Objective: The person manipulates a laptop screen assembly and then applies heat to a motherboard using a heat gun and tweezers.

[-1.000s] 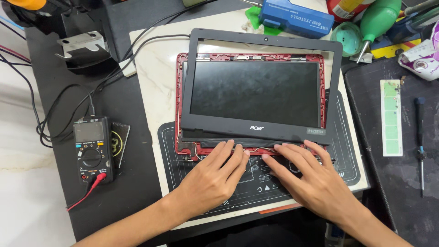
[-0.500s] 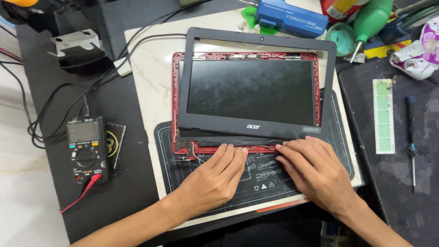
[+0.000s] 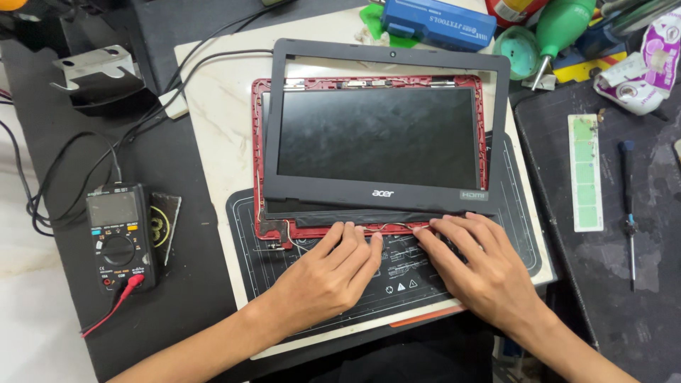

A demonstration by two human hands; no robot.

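Observation:
A laptop screen assembly lies flat on a dark work mat (image 3: 511,234). Its red back cover (image 3: 258,142) shows around the edges, and a dark grey bezel frame (image 3: 386,193) sits loosely over the black display panel (image 3: 376,135), shifted up and right. My left hand (image 3: 326,280) rests palm down on the mat, fingertips at the lower edge of the red cover. My right hand (image 3: 482,273) lies beside it, fingertips pressing the bezel's bottom edge near thin wires. Neither hand grips anything.
A multimeter (image 3: 119,237) with a red lead sits left on a black mat. Black cables loop at far left. A screwdriver (image 3: 628,206) and a green strip (image 3: 587,174) lie right. A blue case (image 3: 438,20), a green blower (image 3: 560,25) and a metal bracket (image 3: 96,67) stand behind.
The view has shifted slightly. My right hand has slid a little right along the bezel's bottom edge; my left hand stays near the same spot.

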